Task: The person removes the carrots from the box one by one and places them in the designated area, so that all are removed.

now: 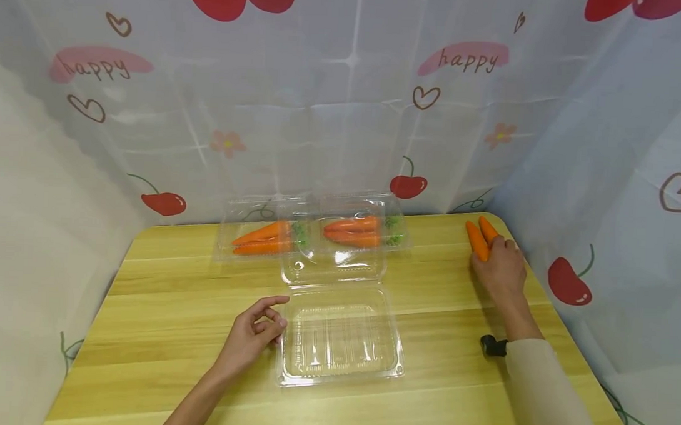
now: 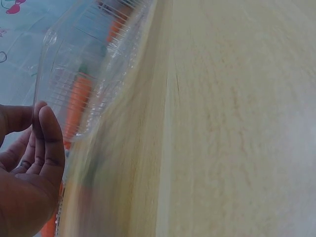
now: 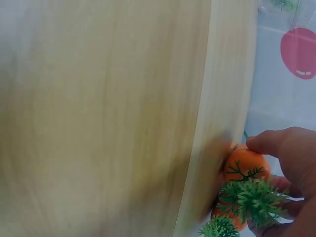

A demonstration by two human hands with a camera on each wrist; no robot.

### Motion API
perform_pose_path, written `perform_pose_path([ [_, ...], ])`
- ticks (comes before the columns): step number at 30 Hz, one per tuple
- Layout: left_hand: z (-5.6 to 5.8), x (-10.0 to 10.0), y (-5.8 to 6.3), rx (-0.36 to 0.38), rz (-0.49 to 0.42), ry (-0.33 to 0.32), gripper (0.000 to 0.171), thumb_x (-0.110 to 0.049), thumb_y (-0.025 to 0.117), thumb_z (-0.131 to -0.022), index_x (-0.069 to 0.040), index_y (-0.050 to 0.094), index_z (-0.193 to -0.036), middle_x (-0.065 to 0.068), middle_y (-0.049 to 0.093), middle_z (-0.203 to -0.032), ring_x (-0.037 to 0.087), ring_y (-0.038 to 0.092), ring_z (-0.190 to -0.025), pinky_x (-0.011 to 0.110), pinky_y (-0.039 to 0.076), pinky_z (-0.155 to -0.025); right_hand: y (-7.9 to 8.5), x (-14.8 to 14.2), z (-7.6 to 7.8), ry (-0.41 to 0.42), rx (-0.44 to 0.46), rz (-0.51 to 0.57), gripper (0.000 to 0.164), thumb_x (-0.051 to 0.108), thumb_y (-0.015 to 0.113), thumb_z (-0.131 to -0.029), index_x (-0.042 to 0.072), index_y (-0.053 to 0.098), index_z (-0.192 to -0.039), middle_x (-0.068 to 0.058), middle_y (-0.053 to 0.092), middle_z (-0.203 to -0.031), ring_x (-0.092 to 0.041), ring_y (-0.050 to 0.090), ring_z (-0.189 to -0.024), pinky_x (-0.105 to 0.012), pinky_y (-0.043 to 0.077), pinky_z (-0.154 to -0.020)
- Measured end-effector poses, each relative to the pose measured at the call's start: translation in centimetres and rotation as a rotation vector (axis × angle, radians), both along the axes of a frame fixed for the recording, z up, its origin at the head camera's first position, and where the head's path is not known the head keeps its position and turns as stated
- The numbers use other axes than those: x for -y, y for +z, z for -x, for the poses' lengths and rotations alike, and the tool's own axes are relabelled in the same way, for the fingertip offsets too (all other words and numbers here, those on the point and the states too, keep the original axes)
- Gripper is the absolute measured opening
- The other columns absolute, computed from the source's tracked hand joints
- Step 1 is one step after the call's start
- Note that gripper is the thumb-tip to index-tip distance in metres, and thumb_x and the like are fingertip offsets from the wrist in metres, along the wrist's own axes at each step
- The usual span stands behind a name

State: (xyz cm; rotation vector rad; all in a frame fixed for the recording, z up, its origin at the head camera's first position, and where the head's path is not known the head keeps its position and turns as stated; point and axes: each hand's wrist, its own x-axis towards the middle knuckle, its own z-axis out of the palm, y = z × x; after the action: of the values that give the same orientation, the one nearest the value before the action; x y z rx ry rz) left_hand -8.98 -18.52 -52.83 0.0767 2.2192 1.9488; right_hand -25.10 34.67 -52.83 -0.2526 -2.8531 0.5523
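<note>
Nearest the person, a clear, rectangular plastic clamshell box (image 1: 342,337) lay open on the pale, wood-grained tabletop (image 1: 167,338), its hinged lid (image 1: 329,271) folded back so that the base faced upward. The left hand (image 1: 257,327) pinched the box's left rim, thumb and finger closed narrowly on the thin edge, probably because so light a box would slide if left loose.

To the right, below a beige sleeve (image 1: 554,392), a small black device (image 1: 492,346) sat at the wrist. Beyond it, the right hand (image 1: 502,268) held two orange, tapered carrots (image 1: 477,241) near the table's back right corner. Its fingers curled round the thick ends, beside the feathery green tops (image 3: 256,200), and the tips pointed away; gathering them side by side likely let one hand manage both.

Farther back, two more clear plastic boxes (image 1: 227,233) stood in a row, each with a pair of carrots (image 1: 352,230) lying lengthwise, perhaps to suit the boxes' long shape. Whether their lids were fastened could not be told. Behind hung a whitish curtain (image 1: 323,68) printed with cherries and hearts.
</note>
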Motion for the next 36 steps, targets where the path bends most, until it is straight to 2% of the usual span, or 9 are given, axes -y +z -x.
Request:
perform_pose_path([
  [6,0.0,0.1,-0.1,-0.017,0.002,-0.003,0.049,-0.010,0.071,-0.105,-0.002,0.057,-0.150,0.008,0.061,-0.101,0.009,0.066,-0.069,0.030,0.063,-0.067,-0.2,-0.3,0.6,-0.012,0.007,0.004,0.056,0.030,0.071,-0.098,-0.015,0.051,-0.127,-0.040,0.051,-0.120,-0.062,0.049,-0.109,-0.070,0.047,-0.084],
  [11,0.1,0.1,0.0,-0.019,0.002,-0.008,0.048,-0.010,0.071,-0.105,-0.001,0.057,-0.150,0.011,0.060,-0.101,0.009,0.065,-0.069,0.030,0.063,-0.066,-0.2,-0.5,0.7,-0.007,0.003,0.010,0.053,0.029,0.072,-0.099,-0.014,0.053,-0.123,-0.040,0.051,-0.119,-0.060,0.048,-0.106,-0.068,0.046,-0.086],
  [20,-0.1,0.0,0.1,0.009,0.001,0.010,0.049,-0.010,0.071,-0.104,-0.003,0.057,-0.150,0.009,0.061,-0.102,0.008,0.064,-0.068,0.029,0.063,-0.067,-0.2,-0.5,0.7,-0.001,-0.037,-0.004,0.057,0.031,0.075,-0.099,-0.013,0.052,-0.127,-0.038,0.050,-0.118,-0.056,0.044,-0.103,-0.063,0.043,-0.080],
  [26,-0.1,0.0,0.1,0.003,-0.002,0.005,0.048,-0.010,0.070,-0.105,-0.002,0.057,-0.150,0.012,0.060,-0.103,0.009,0.064,-0.069,0.029,0.063,-0.067,1.1,0.5,-0.2,0.019,-0.072,-0.066,0.061,0.035,0.074,-0.099,-0.011,0.053,-0.133,-0.038,0.052,-0.128,-0.057,0.040,-0.110,-0.067,0.036,-0.093],
  [30,-0.1,0.0,0.1,0.002,-0.006,0.004,0.048,-0.010,0.071,-0.104,-0.002,0.057,-0.150,0.012,0.060,-0.102,0.010,0.065,-0.070,0.029,0.063,-0.067,2.3,2.5,-1.5,0.086,-0.135,-0.066,0.049,0.034,0.074,-0.099,-0.005,0.062,-0.126,-0.035,0.058,-0.128,-0.058,0.043,-0.113,-0.072,0.033,-0.098],
  [33,-0.1,0.0,0.1,0.003,-0.010,0.002,0.049,-0.010,0.071,-0.105,-0.001,0.056,-0.150,0.012,0.060,-0.102,0.010,0.065,-0.070,0.029,0.063,-0.067,2.5,4.7,-3.0,0.183,-0.159,-0.050,0.040,0.033,0.075,-0.100,0.000,0.067,-0.120,-0.030,0.064,-0.125,-0.056,0.047,-0.113,-0.069,0.035,-0.096],
  [36,-0.1,0.0,0.1,0.003,-0.011,0.000,0.049,-0.010,0.070,-0.105,-0.001,0.056,-0.151,0.011,0.060,-0.102,0.010,0.066,-0.070,0.029,0.063,-0.067,2.1,7.2,-4.7,0.295,-0.148,-0.032,0.036,0.034,0.074,-0.102,0.003,0.071,-0.120,-0.025,0.070,-0.123,-0.052,0.053,-0.114,-0.066,0.040,-0.096],
])
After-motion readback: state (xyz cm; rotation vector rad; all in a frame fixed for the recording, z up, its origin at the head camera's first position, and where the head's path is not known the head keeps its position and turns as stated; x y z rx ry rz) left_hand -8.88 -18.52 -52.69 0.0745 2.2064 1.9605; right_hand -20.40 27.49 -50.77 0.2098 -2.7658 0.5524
